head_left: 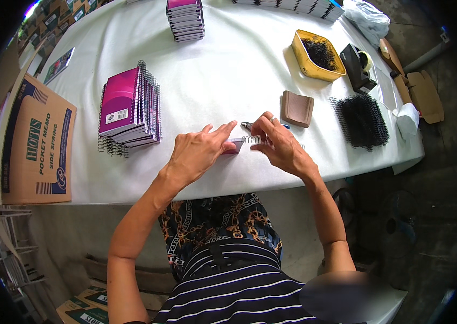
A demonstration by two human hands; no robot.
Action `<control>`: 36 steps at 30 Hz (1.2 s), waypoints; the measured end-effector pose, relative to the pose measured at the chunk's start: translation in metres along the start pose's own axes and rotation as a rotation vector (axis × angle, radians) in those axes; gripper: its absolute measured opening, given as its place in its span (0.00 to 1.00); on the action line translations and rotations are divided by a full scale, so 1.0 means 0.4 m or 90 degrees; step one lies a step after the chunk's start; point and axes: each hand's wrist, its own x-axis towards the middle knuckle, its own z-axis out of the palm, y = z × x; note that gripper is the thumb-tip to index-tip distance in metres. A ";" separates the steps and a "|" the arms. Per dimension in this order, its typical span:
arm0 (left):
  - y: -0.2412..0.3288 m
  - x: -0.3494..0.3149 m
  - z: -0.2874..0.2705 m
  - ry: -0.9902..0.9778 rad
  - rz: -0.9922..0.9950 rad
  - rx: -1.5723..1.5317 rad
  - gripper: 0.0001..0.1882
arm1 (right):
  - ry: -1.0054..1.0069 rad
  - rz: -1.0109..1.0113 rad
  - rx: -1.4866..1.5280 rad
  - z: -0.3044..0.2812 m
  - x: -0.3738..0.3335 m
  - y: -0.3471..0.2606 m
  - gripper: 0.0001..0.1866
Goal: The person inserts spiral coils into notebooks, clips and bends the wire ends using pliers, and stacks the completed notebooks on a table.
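A small magenta notebook (pixel 232 148) stands near the table's front edge, pinched in my left hand (pixel 195 153) with the thumb on its cover. My right hand (pixel 287 151) has its fingers closed on a wire spiral coil (pixel 251 140), which stretches across to the notebook's edge. How far the coil is threaded through the holes cannot be made out. Just beyond the hands lies a pair of pliers (pixel 246 126), partly hidden by my right fingers. To the left is a stack of magenta notebooks (pixel 121 102) with coils sticking out of their sides.
A brown curved block (pixel 297 109) lies right of centre. Behind it are a yellow tub (pixel 315 71) of black coils and a tape dispenser (pixel 359 73). Loose black coils (pixel 360 123) are heaped at right. A cardboard box (pixel 39 140) flanks the left; another notebook stack (pixel 185 22) stands far back.
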 end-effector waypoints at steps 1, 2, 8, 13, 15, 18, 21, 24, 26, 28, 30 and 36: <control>0.005 0.002 -0.006 -0.008 -0.009 0.002 0.27 | -0.018 -0.009 -0.034 0.002 -0.002 0.007 0.11; 0.007 0.003 -0.012 -0.014 -0.013 -0.001 0.28 | -0.036 -0.019 -0.068 0.002 -0.002 0.010 0.11; -0.004 -0.004 0.001 0.057 0.019 0.012 0.29 | -0.008 -0.057 -0.166 0.007 0.015 -0.021 0.10; 0.021 0.004 -0.016 -0.007 -0.025 0.027 0.29 | -0.078 -0.023 -0.159 -0.004 0.013 -0.022 0.13; 0.034 0.005 -0.028 0.017 -0.003 -0.004 0.29 | -0.025 -0.056 -0.149 0.003 0.015 -0.028 0.10; 0.025 0.001 0.002 0.069 0.057 0.005 0.28 | -0.116 -0.030 -0.139 0.005 0.027 -0.032 0.08; 0.026 0.001 -0.018 -0.104 0.027 0.035 0.26 | -0.247 0.072 0.039 -0.024 0.048 -0.020 0.05; 0.046 0.011 -0.036 -0.199 0.036 0.030 0.26 | -0.022 -0.039 -0.193 -0.141 0.042 0.169 0.23; 0.010 -0.010 0.001 -0.127 0.122 0.001 0.28 | -0.095 0.156 -0.416 -0.189 0.056 0.207 0.33; 0.039 0.018 -0.024 -0.183 0.126 -0.015 0.31 | -0.155 0.155 -0.323 -0.239 0.042 0.329 0.36; 0.035 0.015 -0.032 -0.136 0.116 -0.007 0.36 | -0.162 0.160 -0.204 -0.250 0.072 0.312 0.35; -0.029 -0.020 -0.012 -0.021 0.011 0.042 0.48 | -0.338 -0.065 0.263 -0.126 0.112 0.105 0.34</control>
